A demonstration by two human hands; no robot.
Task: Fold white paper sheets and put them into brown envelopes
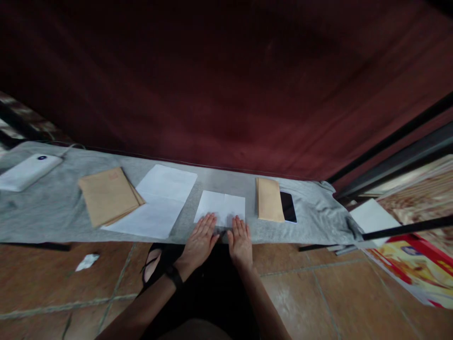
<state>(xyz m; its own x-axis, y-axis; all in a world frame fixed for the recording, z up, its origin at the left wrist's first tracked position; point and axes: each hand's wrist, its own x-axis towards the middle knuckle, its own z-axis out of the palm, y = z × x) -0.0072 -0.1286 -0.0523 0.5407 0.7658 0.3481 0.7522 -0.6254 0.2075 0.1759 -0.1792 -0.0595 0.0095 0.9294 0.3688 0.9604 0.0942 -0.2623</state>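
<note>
A white sheet of paper (221, 203), creased down its middle, lies on the grey cloth in front of me. On its near left corner rest the fingers of my left hand (200, 240), stretched out flat. My right hand (241, 241) lies flat on the near right part of the same sheet, fingers extended. Neither hand grips anything. Left of them are larger white sheets (166, 189) with fold lines, partly covered by a stack of brown envelopes (106, 196). To the right sits another small pile of brown envelopes (269, 199), overlapping a dark phone (288, 207).
A narrow bench covered with grey cloth (311, 212) runs across the view. At its left end stands a white device (30, 171) with a cable. A dark red curtain (226, 94) hangs behind. Right are metal bars (396, 141) and a red-yellow box (421, 269). Crumpled tissue (87, 262) lies on the tiles.
</note>
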